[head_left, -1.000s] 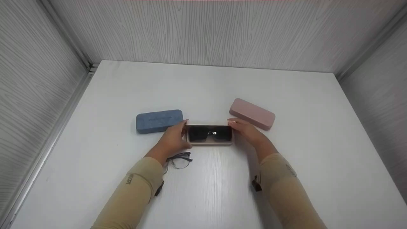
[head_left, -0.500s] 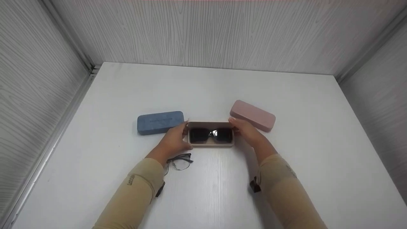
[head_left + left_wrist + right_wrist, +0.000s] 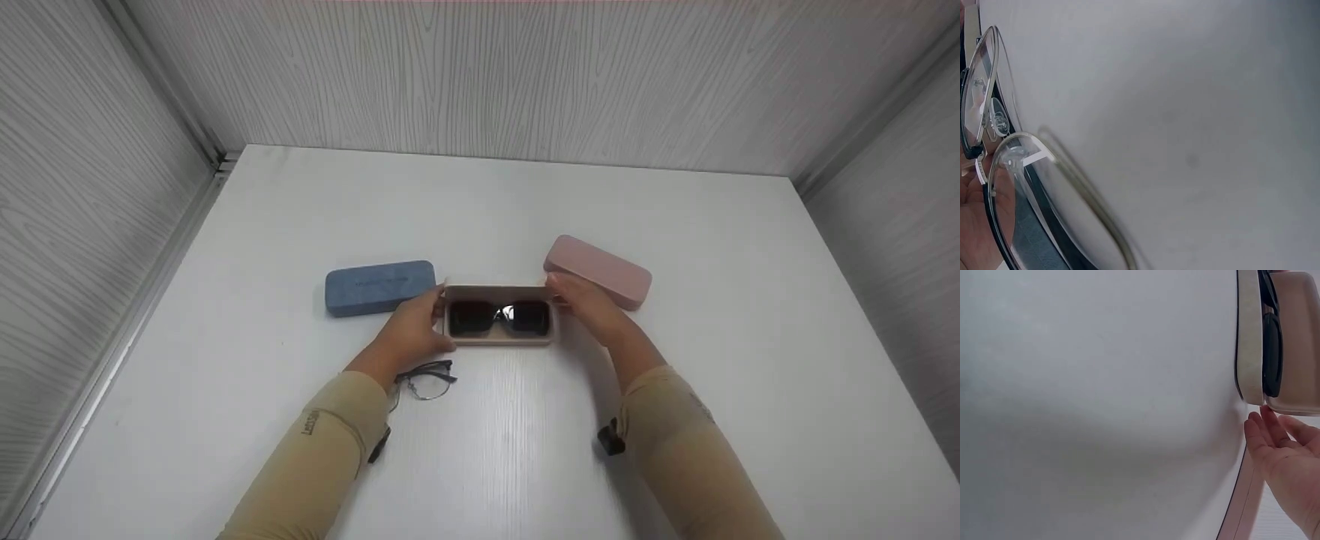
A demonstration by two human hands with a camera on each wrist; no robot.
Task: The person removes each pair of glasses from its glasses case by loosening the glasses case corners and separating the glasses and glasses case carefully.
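Observation:
A light-coloured glasses case lies with its lid raised at mid-table. Dark sunglasses rest inside it, lenses facing the person. My left hand grips the case's left end, thumb at the front corner and fingers behind. At the other end is my right hand; in the right wrist view its fingers are extended at the case's corner, beside the raised lid. Thin-framed eyeglasses lie below my left wrist, partly hidden by it, and fill the left edge of the left wrist view.
A closed blue glasses case lies behind my left hand. A closed pink glasses case sits at an angle just behind my right hand. The white table meets wood-grain panels at the back and sides.
The case's lid has swung further up and back, showing more of its inner side. My right hand has shifted slightly to the right. The left hand keeps its hold.

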